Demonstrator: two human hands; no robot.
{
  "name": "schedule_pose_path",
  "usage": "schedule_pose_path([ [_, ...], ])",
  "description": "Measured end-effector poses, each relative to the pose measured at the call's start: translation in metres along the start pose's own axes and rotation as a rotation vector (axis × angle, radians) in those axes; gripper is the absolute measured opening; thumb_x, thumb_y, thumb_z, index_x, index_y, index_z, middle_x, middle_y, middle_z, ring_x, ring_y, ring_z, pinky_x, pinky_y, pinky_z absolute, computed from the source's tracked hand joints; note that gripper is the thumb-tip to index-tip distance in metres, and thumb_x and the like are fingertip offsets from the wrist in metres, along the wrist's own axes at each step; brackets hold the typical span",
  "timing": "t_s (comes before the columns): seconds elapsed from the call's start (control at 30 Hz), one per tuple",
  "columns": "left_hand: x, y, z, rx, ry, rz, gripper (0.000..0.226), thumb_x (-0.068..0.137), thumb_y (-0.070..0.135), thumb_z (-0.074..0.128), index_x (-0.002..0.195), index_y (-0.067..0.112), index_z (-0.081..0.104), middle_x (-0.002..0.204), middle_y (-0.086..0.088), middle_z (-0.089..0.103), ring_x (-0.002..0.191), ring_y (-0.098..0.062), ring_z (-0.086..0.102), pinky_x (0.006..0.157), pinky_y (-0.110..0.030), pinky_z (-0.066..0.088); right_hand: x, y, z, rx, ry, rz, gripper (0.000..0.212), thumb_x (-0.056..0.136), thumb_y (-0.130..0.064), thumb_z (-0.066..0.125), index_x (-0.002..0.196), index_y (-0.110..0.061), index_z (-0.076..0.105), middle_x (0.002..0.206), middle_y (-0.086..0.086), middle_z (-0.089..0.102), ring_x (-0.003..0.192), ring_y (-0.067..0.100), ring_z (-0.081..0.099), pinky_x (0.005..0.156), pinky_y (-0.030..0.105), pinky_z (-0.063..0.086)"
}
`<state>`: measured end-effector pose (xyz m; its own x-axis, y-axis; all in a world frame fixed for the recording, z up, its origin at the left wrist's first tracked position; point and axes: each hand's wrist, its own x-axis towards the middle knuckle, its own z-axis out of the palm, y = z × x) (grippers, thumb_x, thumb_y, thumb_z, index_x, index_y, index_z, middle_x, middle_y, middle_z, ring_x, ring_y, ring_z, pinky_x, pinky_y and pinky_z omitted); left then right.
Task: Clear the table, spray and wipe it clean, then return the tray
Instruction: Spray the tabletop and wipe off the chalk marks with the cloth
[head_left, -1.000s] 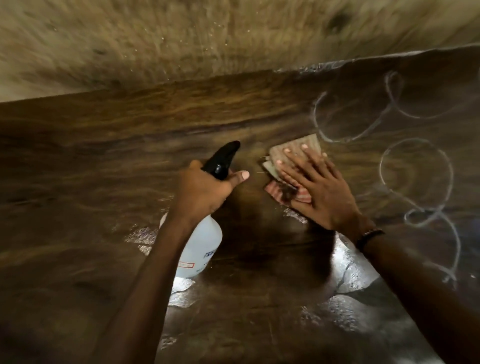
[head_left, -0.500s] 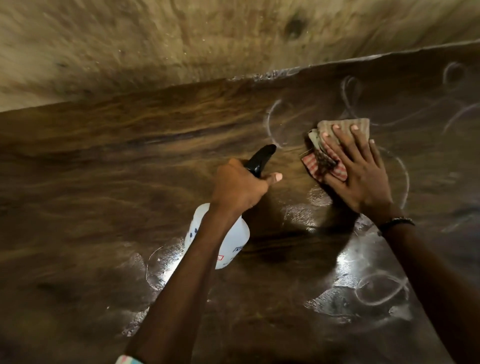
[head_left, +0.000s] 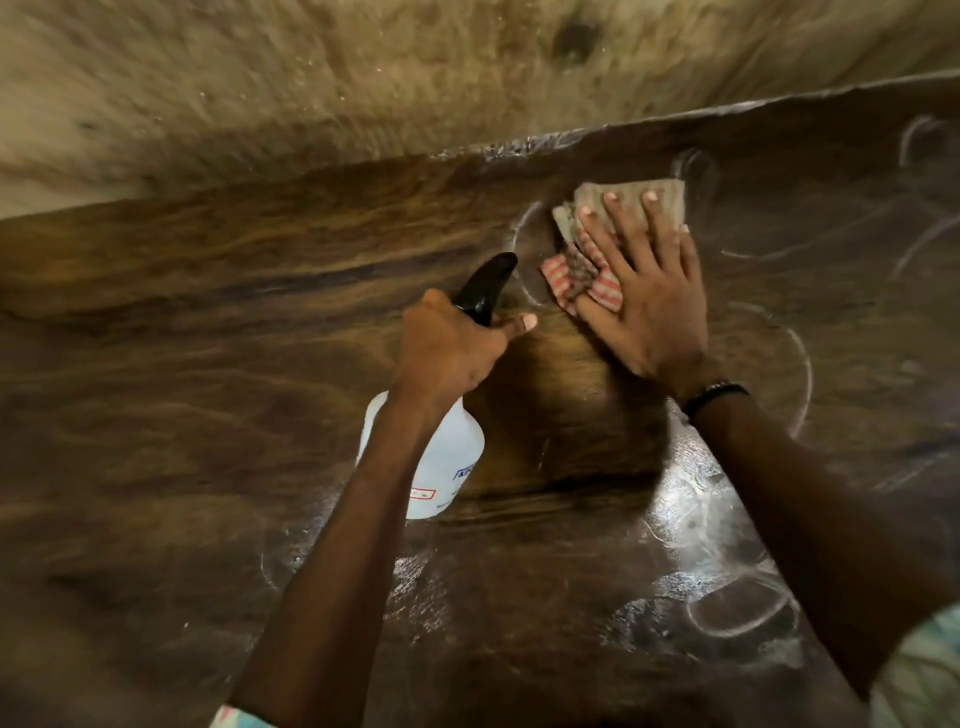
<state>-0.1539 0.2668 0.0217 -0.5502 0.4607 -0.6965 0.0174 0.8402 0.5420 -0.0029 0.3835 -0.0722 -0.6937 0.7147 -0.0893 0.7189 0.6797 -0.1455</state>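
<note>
We see the table (head_left: 208, 395) filling the frame, left hand (head_left: 447, 353) gripping the bottle (head_left: 441, 457) at centre, right hand (head_left: 649, 291) flat on the cloth (head_left: 623, 200) upper right, unwiped rings further right, nearest that hand.

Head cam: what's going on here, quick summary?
A person is partway through wiping a dark wooden table. The right hand presses flat on a folded cloth near the table's far edge. The left hand grips the black trigger head of a white spray bottle, held just beside the cloth. White ring marks and wet, shiny patches show on the surface, so cleaning isn't finished. No tray is in view.
</note>
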Motion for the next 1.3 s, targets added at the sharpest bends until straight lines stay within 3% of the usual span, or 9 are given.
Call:
schedule_pose_path([
  [0.2,0.008,0.003,-0.008,-0.023,0.039,-0.01,0.074,0.063,0.049,0.08,0.12,0.008,0.055,0.113,-0.024,0.064,0.105,-0.041,0.062,0.086,-0.045,0.053,0.02,-0.062,0.015,0.06,-0.047,-0.333,0.068,0.088,-0.057,0.033,0.146,-0.022,0.039,0.157,0.009,0.029,0.147,0.035,0.018,0.118,0.053,0.017],
  [0.3,0.014,0.001,-0.01,-0.026,0.035,-0.007,0.072,0.067,0.044,0.079,0.122,0.007,0.051,0.113,-0.021,0.065,0.105,-0.039,0.062,0.083,-0.042,0.053,-0.013,-0.034,0.017,0.006,-0.082,-0.419,0.07,0.091,-0.063,0.031,0.15,-0.025,0.03,0.159,0.005,0.023,0.149,0.029,0.013,0.119,0.05,0.015],
  [0.5,0.033,-0.011,-0.021,-0.046,0.044,0.04,0.065,0.066,0.048,0.078,0.115,0.01,0.059,0.076,-0.002,0.061,0.058,-0.011,0.056,0.055,-0.023,0.043,-0.007,0.031,0.002,-0.011,-0.024,-0.176,0.07,0.089,-0.061,0.034,0.152,-0.032,0.022,0.16,0.0,0.02,0.149,0.028,0.013,0.119,0.048,0.015],
  [0.63,0.039,-0.016,-0.027,-0.059,0.04,0.049,0.066,0.066,0.051,0.077,0.117,0.013,0.058,0.073,0.003,0.058,0.05,-0.004,0.051,0.052,-0.022,0.04,0.053,-0.003,-0.002,0.028,0.001,-0.004,0.072,0.088,-0.065,0.024,0.152,-0.032,0.02,0.161,-0.003,0.017,0.149,0.027,0.01,0.118,0.047,0.013],
  [0.8,0.044,-0.016,-0.032,-0.103,0.052,0.061,0.075,0.062,0.053,0.078,0.125,0.02,0.054,0.08,-0.004,0.062,0.053,-0.01,0.055,0.044,-0.019,0.039,0.105,-0.074,0.007,0.007,-0.08,-0.103,0.072,0.088,-0.063,0.022,0.153,-0.035,0.009,0.163,-0.006,0.006,0.15,0.026,0.001,0.12,0.049,0.006],
  [0.9,0.044,-0.017,-0.035,-0.079,0.077,0.085,0.083,0.06,0.056,0.078,0.133,0.03,0.047,0.11,-0.021,0.064,0.091,-0.037,0.064,0.05,-0.025,0.047,0.108,-0.116,0.013,0.016,-0.087,-0.278,0.061,0.097,-0.051,0.031,0.153,-0.036,0.01,0.163,-0.005,0.008,0.15,0.027,0.0,0.12,0.047,0.002],
  [0.97,0.043,-0.016,-0.036,-0.075,0.072,0.113,0.074,0.065,0.049,0.078,0.131,0.032,0.049,0.098,-0.018,0.065,0.083,-0.027,0.067,0.052,-0.028,0.051,0.098,-0.122,0.017,0.006,-0.091,-0.393,0.056,0.099,-0.046,0.028,0.152,-0.036,0.013,0.162,-0.006,0.01,0.15,0.025,0.0,0.121,0.045,-0.001],
  [1.07,0.042,-0.017,-0.039,-0.082,0.072,0.134,0.066,0.067,0.043,0.079,0.126,0.025,0.055,0.063,0.0,0.054,0.038,-0.002,0.048,0.038,-0.017,0.037,0.075,-0.091,0.018,0.041,-0.086,-0.47,0.062,0.091,-0.054,0.03,0.15,-0.032,0.029,0.16,-0.004,0.02,0.15,0.025,0.009,0.121,0.044,0.005],
  [1.3,0.037,-0.024,-0.036,-0.093,0.063,0.117,0.054,0.071,0.042,0.076,0.119,0.021,0.06,0.061,0.005,0.051,0.04,-0.004,0.047,0.041,-0.015,0.036,0.065,0.025,-0.005,0.04,-0.032,-0.136,0.074,0.086,-0.067,0.026,0.151,-0.033,0.021,0.161,-0.003,0.019,0.149,0.027,0.012,0.119,0.047,0.013],
])
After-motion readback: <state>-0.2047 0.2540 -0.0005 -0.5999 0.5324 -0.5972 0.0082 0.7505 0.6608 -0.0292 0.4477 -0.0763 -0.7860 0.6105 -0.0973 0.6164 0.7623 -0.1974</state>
